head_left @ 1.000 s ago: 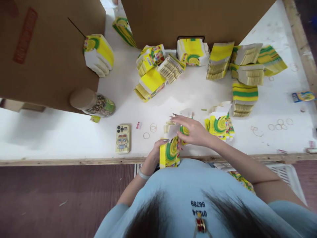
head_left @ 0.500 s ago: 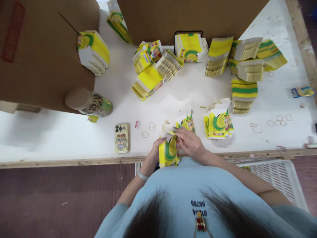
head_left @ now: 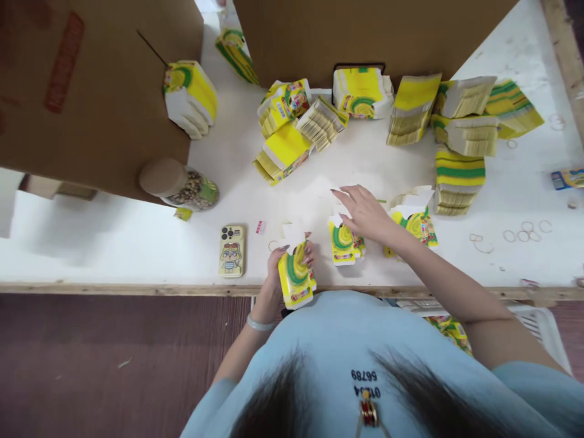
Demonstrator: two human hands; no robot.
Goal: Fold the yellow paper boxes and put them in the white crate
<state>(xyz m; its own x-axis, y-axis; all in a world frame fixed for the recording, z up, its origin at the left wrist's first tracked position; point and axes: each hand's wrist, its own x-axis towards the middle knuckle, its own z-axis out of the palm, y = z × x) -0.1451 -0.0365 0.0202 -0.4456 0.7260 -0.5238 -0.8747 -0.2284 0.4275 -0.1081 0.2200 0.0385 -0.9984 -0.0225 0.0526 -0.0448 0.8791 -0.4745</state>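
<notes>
In my left hand (head_left: 275,266) is a small yellow and green carton (head_left: 295,278) with its white top flap standing up, held at the table's front edge. My right hand (head_left: 365,213) is over the table with its fingers spread and nothing gripped. Just below those fingers stands another carton (head_left: 344,243) of the same print, its white flaps partly covered by the hand. To the right, behind my right wrist, is a group of similar cartons (head_left: 417,225) with raised flaps.
Bundles of flat cartons (head_left: 460,179) lie at the back right, with more stacks (head_left: 285,149) at the back middle. Large cardboard boxes (head_left: 100,103) border the far side. A jar (head_left: 180,184), a phone (head_left: 232,250) and rubber bands (head_left: 524,236) lie around. Under the table edge is a white basket (head_left: 541,325).
My right hand has left the carton in my left hand and moved right and forward, opening. The held carton has shifted slightly left. More printed cartons show in the basket below.
</notes>
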